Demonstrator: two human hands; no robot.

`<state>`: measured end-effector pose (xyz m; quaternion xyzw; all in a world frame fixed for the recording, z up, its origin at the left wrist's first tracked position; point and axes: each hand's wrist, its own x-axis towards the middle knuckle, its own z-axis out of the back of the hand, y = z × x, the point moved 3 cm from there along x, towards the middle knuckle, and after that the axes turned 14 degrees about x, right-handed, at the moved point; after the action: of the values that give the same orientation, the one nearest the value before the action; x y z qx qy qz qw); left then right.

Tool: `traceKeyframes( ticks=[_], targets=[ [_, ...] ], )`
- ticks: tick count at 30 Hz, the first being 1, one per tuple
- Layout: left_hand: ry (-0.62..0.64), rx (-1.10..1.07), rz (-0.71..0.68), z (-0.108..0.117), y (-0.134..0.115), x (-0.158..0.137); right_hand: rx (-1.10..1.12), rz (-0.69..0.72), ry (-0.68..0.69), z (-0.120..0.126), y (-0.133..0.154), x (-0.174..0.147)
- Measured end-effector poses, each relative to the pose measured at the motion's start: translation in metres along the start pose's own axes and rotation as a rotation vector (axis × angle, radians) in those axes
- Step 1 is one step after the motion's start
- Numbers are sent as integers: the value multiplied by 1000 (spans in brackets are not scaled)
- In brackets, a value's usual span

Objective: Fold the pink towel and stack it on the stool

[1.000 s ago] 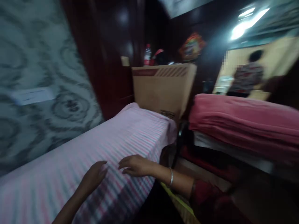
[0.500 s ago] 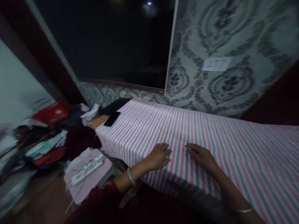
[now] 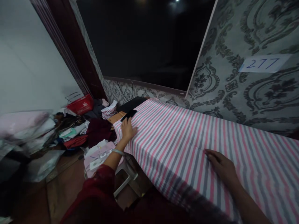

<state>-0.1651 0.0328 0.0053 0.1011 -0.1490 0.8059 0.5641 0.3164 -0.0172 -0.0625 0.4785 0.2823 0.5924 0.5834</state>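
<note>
A pink, white and grey striped cloth point(image 3: 173, 133) covers the long table in front of me. At its far left end lies a black phone point(image 3: 130, 114), partly hidden by my left hand point(image 3: 127, 130). That hand reaches out with fingers apart, their tips at the phone's near edge; whether they touch it is hard to tell. My right hand point(image 3: 221, 166) rests low over the cloth near the middle, thumb and forefinger pinched together. A faint thin line on the cloth runs up to those fingertips, but what they pinch is too small to make out.
An orange-brown folder-like item point(image 3: 116, 117) sits beside the phone. Left of the table are a pink-topped stool point(image 3: 111, 145) bearing a white power strip point(image 3: 99, 161), heaped clothes point(image 3: 99, 132) and a red basket point(image 3: 80, 105). Behind hangs a large dark screen point(image 3: 149, 43).
My left hand has moved left from beside the right hand to the phone. My right hand stays at about the same spot on the cloth. The view has turned left.
</note>
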Motion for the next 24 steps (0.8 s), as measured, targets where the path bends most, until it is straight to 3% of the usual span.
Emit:
traceKeyframes(
  ticks=[4,9,18,24],
  targets=[
    [30,35,150,-7,24,41,-9,5,-14,-2,-3,0],
    [107,59,201,-22,30,74,-21,-6,-23,-1,-6,0],
    [59,95,181,-39,24,105,-23,-28,-20,-1,-2,0],
    [43,58,152,-39,23,111,-26,-35,-23,-2,0,1]
  ],
)
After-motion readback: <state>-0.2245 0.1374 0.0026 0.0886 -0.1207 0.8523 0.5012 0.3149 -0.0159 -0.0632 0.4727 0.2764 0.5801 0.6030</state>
